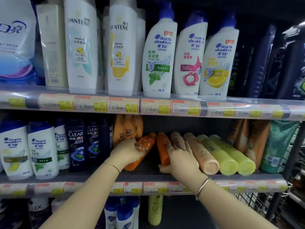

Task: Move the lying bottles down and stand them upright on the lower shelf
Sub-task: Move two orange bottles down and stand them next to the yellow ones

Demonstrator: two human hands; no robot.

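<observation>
The middle shelf (145, 176) carries six bottles lying on their sides with their bases toward me. On the right are two yellow-green bottles (231, 156), then two peach bottles (203, 154), then two orange ones. On the lower shelf (181, 210) beneath, a yellow bottle (155, 210) stands upright beside blue-capped white bottles (122, 214). My left hand (130, 149) curls around the flowered orange bottle (146, 145), which lies slanted beside the standing orange bottles (127, 128). My right hand (181, 157) grips the plain orange bottle (162, 149), with my fingers spread over its top and onto the nearest peach bottle and my thumb hooked under its base.
</observation>
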